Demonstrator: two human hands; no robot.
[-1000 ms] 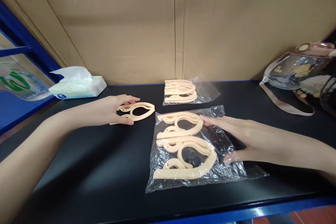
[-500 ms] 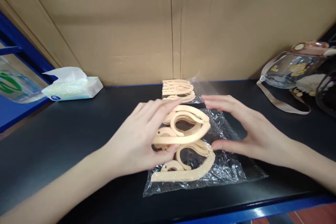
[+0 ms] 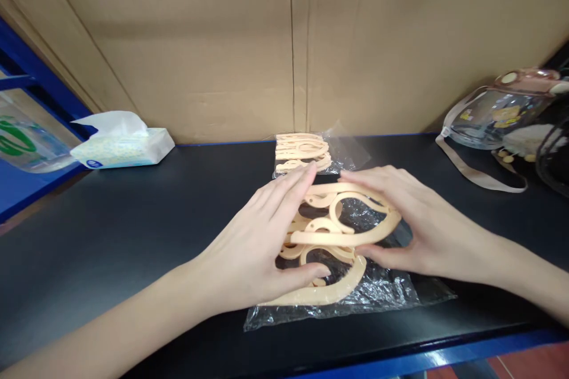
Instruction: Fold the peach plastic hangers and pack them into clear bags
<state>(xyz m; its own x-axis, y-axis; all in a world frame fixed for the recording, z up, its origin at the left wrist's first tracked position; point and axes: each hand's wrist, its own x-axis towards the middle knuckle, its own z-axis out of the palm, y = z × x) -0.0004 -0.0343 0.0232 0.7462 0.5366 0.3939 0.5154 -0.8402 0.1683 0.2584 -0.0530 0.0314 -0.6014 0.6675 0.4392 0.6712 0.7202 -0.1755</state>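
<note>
Above the clear bag [image 3: 382, 293], the left hand [image 3: 262, 249] and right hand [image 3: 418, 225] pinched one peach hanger [image 3: 351, 231] between curled fingers (others lay bagged beneath); stacking seemed underway, needing careful alignment next.

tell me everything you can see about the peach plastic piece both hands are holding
The peach plastic piece looks like smooth, rigid plastic: a flat curved outline with looping cut-outs inside. It is held roughly level just above a clear bag that has similar pieces inside. The left hand grips its left end, and the right hand grips its right end, fingers over the top edge.
</note>
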